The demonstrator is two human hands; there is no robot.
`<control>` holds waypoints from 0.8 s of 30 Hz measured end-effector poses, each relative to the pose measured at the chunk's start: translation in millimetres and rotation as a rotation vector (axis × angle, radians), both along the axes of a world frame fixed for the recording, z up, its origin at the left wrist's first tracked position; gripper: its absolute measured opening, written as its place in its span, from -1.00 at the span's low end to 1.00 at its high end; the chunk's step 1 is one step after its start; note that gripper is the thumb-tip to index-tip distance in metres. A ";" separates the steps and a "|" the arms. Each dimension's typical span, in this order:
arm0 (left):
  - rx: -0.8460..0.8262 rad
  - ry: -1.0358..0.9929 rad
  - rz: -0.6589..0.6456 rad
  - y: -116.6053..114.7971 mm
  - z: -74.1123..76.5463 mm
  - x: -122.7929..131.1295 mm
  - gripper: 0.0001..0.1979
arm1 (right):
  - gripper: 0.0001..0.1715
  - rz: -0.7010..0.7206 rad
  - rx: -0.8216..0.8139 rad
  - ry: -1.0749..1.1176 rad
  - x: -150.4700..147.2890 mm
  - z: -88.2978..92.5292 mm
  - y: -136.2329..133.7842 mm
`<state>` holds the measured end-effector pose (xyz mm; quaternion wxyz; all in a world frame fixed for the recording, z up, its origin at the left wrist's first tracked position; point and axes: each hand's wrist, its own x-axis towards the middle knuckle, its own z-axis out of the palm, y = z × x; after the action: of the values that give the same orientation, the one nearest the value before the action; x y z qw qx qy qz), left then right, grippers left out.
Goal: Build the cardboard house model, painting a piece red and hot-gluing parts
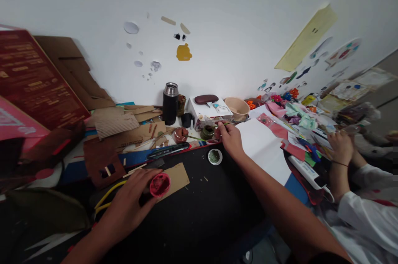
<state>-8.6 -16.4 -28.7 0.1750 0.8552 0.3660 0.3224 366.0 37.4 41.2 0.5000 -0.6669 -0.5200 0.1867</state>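
Note:
My left hand (133, 195) is wrapped round a small paint pot (160, 185), whose open top shows red paint. The pot is over a piece of brown cardboard (178, 176) on the black work surface. Farther off, my right hand (230, 139) has its fingers pinched together beside a jar of dark green paint (207, 132). Something thin and greenish shows by those fingertips, too small to name. Just below that hand lies a round white lid (214, 157) with green paint inside. A reddish-brown paint jar (180, 135) stands to the left of the green one.
A black flask (170, 104) stands near the wall. A black-handled utility knife (169, 150) and cardboard scraps (115, 123) lie at the left. White paper (258, 143) spreads on the right, near a white power strip (306, 171). Another person's hand (341, 147) is farther right.

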 end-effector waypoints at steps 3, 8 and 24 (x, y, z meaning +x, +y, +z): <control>0.017 0.001 -0.010 -0.1 1.0 0.3 -0.50 | -0.49 0.006 0.024 -0.097 -2.0 10.6 -3.3; 0.003 0.011 -0.026 -0.2 -0.1 -0.7 -0.52 | -0.48 -0.029 0.039 -0.110 -1.4 14.3 -8.4; -0.060 -0.008 -0.038 -0.4 3.3 2.7 -0.54 | -0.33 -0.018 0.061 0.076 4.9 9.7 -19.5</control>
<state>-5.9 -16.8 -25.3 0.2079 0.8550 0.3586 0.3116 370.9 17.9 50.8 0.5411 -0.6486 -0.4999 0.1914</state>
